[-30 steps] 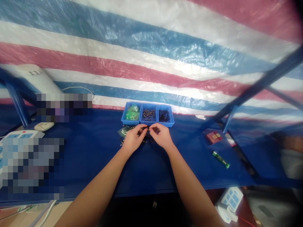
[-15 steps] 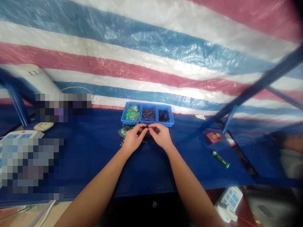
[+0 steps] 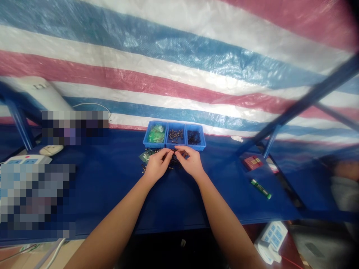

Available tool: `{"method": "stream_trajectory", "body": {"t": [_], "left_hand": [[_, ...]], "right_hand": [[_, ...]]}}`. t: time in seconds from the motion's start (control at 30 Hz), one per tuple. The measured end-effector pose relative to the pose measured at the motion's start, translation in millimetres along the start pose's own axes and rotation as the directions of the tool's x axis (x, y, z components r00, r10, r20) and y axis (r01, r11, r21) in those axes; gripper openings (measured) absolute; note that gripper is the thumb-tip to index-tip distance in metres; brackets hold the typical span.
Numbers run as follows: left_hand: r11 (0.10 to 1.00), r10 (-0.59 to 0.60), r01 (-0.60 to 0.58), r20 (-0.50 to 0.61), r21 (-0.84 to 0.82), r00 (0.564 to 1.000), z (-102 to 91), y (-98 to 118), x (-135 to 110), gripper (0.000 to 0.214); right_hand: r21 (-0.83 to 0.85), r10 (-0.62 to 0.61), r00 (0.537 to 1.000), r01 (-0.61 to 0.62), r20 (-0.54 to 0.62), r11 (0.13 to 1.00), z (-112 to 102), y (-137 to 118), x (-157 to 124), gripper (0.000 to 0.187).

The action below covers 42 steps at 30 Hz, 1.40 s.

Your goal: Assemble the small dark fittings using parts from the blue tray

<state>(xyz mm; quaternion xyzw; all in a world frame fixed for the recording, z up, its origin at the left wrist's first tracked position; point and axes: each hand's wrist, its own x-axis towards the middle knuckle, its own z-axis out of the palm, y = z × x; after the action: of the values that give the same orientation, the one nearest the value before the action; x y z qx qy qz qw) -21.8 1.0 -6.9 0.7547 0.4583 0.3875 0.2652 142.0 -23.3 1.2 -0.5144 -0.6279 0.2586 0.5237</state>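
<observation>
My left hand (image 3: 157, 164) and my right hand (image 3: 190, 160) meet over the blue table, fingertips pinched close together. Whatever lies between the fingers is too small and hidden to name. Under and around them is a loose pile of small dark and brass-coloured parts (image 3: 171, 167). A small green-and-clear plastic packet (image 3: 146, 155) lies left of my left hand. Just beyond the hands stand three joined blue bins (image 3: 175, 145). The left bin holds a green plastic bag (image 3: 156, 133), the middle one small metal parts (image 3: 176, 135), the right one small black parts (image 3: 194, 137).
On the blue tabletop (image 3: 224, 186) at right lie a red box (image 3: 252, 163) and a green tube (image 3: 261, 189). A power strip (image 3: 273, 239) sits lower right. A blue metal frame bar (image 3: 297, 102) crosses at right. Part of another person (image 3: 346, 186) shows at the far right edge.
Both hands stay over the pile with only slight finger shifts; the fingertips have moved a little. The bins and other objects are where they were.
</observation>
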Motion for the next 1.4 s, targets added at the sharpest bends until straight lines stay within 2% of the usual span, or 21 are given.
{"method": "stream_trajectory", "body": {"t": [0.17, 0.37, 0.67, 0.9, 1.13, 1.4], "left_hand": [[0.999, -0.031, 0.031, 0.002, -0.027, 1.000, 2.0, -2.2, -0.4, 0.028], [0.999, -0.014, 0.013, -0.021, -0.041, 1.000, 3.3, -5.3, -0.1, 0.027], [0.996, -0.040, 0.041, 0.013, -0.083, 0.999, 2.0, -1.9, 0.0, 0.030], [0.998, -0.006, 0.005, -0.014, -0.058, 1.000, 3.2, -4.6, -0.2, 0.028], [0.999, 0.019, -0.017, 0.041, -0.044, 0.999, -0.2, -1.0, -0.3, 0.029], [0.996, -0.015, 0.013, -0.023, -0.092, 1.000, 2.7, -5.2, -0.8, 0.027]], "right_hand": [[-0.019, -0.001, 1.000, 0.001, -0.018, 1.000, -0.2, -0.9, 0.0, 0.018], [-0.006, -0.002, 1.000, 0.002, -0.017, 1.000, 0.1, -0.4, 0.2, 0.017], [-0.049, 0.007, 1.000, -0.008, -0.015, 0.999, 1.3, 2.5, -0.1, 0.019], [-0.052, 0.013, 1.000, -0.013, -0.002, 0.999, 1.1, 4.5, -0.2, 0.020], [-0.033, -0.041, 0.999, 0.040, -0.006, 0.999, 1.5, 0.9, -1.0, 0.020], [-0.050, -0.037, 0.999, 0.036, -0.013, 0.998, 0.7, -0.6, -0.3, 0.020]]}}
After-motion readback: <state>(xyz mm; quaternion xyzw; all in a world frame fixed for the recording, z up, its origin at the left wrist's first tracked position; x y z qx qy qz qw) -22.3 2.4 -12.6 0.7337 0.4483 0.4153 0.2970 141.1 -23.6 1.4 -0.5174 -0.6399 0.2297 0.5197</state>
